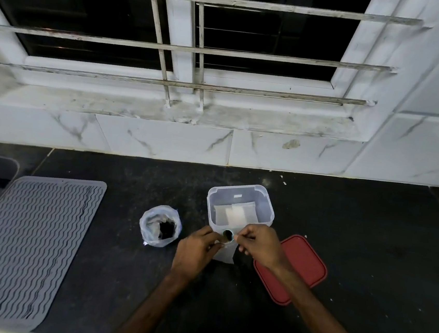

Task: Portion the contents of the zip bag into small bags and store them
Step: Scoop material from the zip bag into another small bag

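A clear zip bag [160, 226] stands open on the black counter, with dark contents at its bottom. Right of it stands a clear plastic container [240, 206] without its lid, holding flat white small bags. In front of the container, my left hand [198, 251] and my right hand [259, 245] pinch the two sides of a small bag [227, 236], holding its mouth open into a round hole. The rest of that small bag hangs down between my hands, mostly hidden.
A red lid [299, 269] lies on the counter to the right of my hands. A grey ribbed mat [22, 248] covers the counter's left side. A marble-tiled wall and barred window stand behind.
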Motion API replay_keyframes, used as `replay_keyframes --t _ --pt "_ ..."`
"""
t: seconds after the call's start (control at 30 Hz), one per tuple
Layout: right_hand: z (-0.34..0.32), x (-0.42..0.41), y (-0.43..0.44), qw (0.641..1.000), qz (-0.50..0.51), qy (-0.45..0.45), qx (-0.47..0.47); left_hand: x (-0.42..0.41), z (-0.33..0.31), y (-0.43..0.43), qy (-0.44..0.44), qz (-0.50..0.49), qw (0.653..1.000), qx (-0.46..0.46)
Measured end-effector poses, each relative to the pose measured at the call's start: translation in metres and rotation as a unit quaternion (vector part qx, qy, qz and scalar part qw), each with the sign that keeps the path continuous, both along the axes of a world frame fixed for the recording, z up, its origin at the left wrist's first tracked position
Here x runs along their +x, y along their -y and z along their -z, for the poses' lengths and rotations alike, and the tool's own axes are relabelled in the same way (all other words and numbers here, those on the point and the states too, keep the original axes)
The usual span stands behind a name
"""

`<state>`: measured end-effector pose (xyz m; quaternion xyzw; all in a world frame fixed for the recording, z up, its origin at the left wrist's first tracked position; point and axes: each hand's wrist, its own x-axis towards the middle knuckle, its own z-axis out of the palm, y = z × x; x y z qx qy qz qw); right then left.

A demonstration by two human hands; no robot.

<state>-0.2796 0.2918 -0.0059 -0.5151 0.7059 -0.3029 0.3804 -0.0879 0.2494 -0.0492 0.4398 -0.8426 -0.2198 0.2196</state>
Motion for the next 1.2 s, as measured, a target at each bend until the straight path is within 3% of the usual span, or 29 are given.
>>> replay_keyframes --t 0.13,0.33,0.83,1.2 --pt "0.007 0.005 0.001 0.994 -0.04 -0.088 -0.041 0.002 0.003 -0.004 -0.034 -0.003 0.999 0.0" --pt "0.01 0.009 0.0 0.993 -0.002 -0.101 -0.057 0.009 0.009 -0.003 -0.035 -0.002 0.999 -0.001" --pt "0.001 0.009 0.0 0.992 0.102 0.075 0.001 0.012 0.022 -0.002 -0.059 -0.037 0.997 -0.028" --pt "-0.015 0.029 0.014 0.978 0.12 0.171 -0.015 0.011 0.01 -0.016 -0.046 -0.059 0.993 0.086"
